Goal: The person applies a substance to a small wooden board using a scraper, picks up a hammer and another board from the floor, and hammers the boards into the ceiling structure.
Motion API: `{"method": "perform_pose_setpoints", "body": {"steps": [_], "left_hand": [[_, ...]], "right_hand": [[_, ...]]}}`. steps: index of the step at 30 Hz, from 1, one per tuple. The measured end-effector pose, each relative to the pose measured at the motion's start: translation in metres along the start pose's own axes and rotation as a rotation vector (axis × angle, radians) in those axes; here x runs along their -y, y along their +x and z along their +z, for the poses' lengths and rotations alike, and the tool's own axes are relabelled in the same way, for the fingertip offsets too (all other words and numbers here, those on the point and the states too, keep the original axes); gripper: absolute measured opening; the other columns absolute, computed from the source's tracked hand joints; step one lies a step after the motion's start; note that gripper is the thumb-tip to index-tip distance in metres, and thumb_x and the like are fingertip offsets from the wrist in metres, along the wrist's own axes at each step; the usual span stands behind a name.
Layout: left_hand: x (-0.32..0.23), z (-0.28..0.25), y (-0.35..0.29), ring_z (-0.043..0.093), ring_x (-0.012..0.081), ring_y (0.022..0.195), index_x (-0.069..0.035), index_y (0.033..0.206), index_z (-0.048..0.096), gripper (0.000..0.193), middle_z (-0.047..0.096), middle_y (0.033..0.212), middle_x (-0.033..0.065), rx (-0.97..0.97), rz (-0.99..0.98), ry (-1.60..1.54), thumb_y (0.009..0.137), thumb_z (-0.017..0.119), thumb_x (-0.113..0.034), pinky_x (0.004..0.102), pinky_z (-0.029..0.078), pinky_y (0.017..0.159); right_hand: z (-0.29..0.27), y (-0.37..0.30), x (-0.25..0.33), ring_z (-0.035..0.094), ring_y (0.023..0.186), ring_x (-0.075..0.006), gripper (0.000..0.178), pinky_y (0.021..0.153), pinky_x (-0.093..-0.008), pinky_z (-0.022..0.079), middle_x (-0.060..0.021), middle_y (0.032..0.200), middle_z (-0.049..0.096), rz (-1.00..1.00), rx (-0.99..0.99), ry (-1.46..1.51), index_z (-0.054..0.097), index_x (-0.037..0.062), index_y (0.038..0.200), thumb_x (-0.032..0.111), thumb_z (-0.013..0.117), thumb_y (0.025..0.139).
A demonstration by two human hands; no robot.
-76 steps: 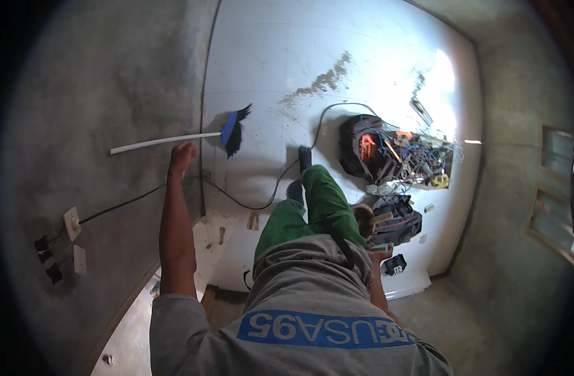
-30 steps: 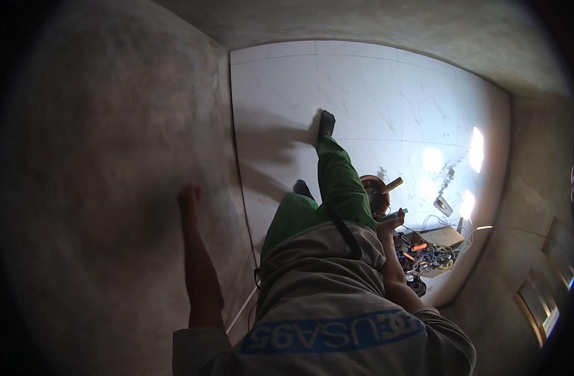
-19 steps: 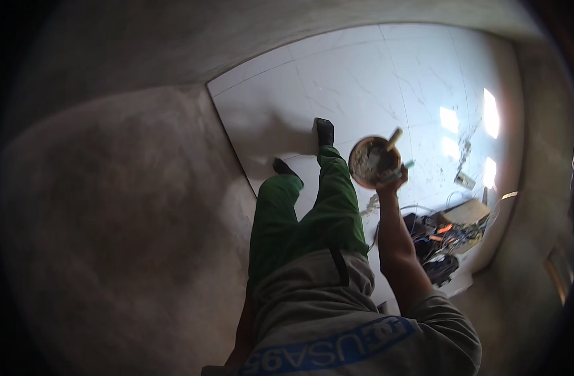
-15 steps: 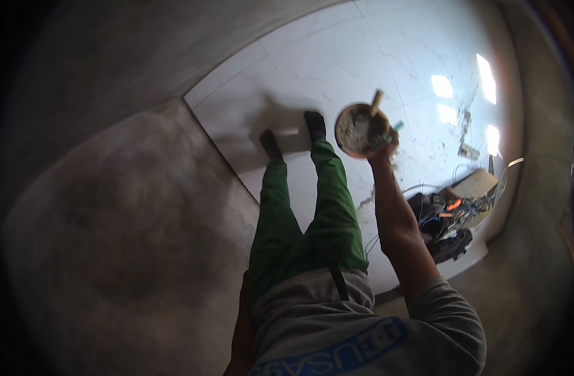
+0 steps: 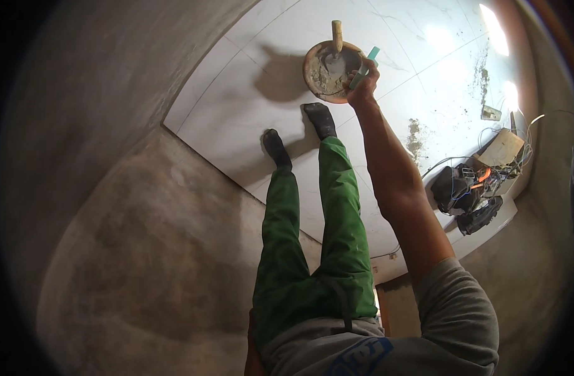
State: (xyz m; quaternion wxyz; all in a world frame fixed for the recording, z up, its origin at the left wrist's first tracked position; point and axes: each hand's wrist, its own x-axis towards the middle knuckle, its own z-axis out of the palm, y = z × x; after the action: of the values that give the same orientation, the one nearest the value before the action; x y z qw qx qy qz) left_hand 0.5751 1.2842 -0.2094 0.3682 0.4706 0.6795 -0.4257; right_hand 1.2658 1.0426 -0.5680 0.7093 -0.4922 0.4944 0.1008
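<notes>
My right hand (image 5: 363, 79), arm stretched far forward, grips the rim of a round brownish bowl (image 5: 309, 80). Wet grey mortar (image 5: 327, 78) coats the inside of the bowl. A tool with a wooden handle (image 5: 337, 36) stands in it, its head partly sunk in the mortar. A flat teal strip (image 5: 372, 54) is also pinched in my right hand, beside the bowl's rim; its kind I cannot make out. Only a sliver of my left arm shows at my side, and that hand is out of sight.
I stand in dark socks on a pale tiled platform (image 5: 271, 47) with crumbs of mortar (image 5: 414, 139). Right of me lie a black bag (image 5: 453, 188), tangled cables, a board (image 5: 501, 150) and a small box (image 5: 491, 113). A bare plastered wall (image 5: 143, 250) rises on the left.
My right hand has carried the bowl farther forward and slightly left, with the wooden-handled tool and teal strip. The view has shifted too.
</notes>
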Motion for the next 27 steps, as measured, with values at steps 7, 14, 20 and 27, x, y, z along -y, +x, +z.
{"method": "perform_pose_setpoints", "body": {"steps": [7, 14, 20, 27], "left_hand": [[-0.003, -0.030, -0.014, 0.067, 0.0160, 0.081, -0.003, 0.109, 0.076, 0.030, 0.076, 0.103, 0.0058, -0.010, 0.077, 0.078, 0.099, 0.068, -0.030, 0.0314, 0.055, 0.072], [-0.015, -0.070, -0.001, 0.066, 0.0157, 0.080, -0.003, 0.108, 0.076, 0.031, 0.075, 0.102, 0.0057, 0.005, 0.286, 0.275, 0.100, 0.067, -0.031, 0.0313, 0.054, 0.072], [-0.122, -0.119, 0.027, 0.066, 0.0155, 0.079, -0.003, 0.107, 0.076, 0.031, 0.075, 0.102, 0.0055, -0.044, 0.672, 0.518, 0.100, 0.067, -0.032, 0.0312, 0.054, 0.071], [-0.297, -0.108, -0.069, 0.068, 0.0160, 0.079, -0.003, 0.110, 0.073, 0.033, 0.075, 0.100, 0.0060, 0.246, 0.774, 0.198, 0.102, 0.063, -0.033, 0.0332, 0.055, 0.071]], "right_hand": [[-0.078, -0.061, 0.053, 0.051, 0.061, -0.0184, 0.045, 0.052, -0.0336, 0.036, -0.0049, 0.079, 0.052, -0.010, -0.155, -0.275, 0.066, 0.0169, 0.109, 0.055, 0.069, 0.085], [-0.231, -0.200, 0.066, 0.050, 0.056, -0.0160, 0.054, 0.054, -0.0318, 0.046, -0.0021, 0.070, 0.051, -0.010, 0.066, -0.376, 0.070, 0.0159, 0.119, 0.057, 0.071, 0.085], [-0.282, -0.381, 0.086, 0.054, 0.053, -0.0148, 0.049, 0.046, -0.0346, 0.046, -0.0038, 0.074, 0.059, 0.080, -0.109, -0.460, 0.069, 0.0042, 0.105, 0.046, 0.080, 0.081], [-0.376, -0.558, -0.013, 0.067, 0.067, -0.0221, 0.043, 0.063, -0.0401, 0.055, -0.0102, 0.085, 0.070, -0.028, -0.075, -0.619, 0.070, 0.0068, 0.108, 0.044, 0.076, 0.086]]}}
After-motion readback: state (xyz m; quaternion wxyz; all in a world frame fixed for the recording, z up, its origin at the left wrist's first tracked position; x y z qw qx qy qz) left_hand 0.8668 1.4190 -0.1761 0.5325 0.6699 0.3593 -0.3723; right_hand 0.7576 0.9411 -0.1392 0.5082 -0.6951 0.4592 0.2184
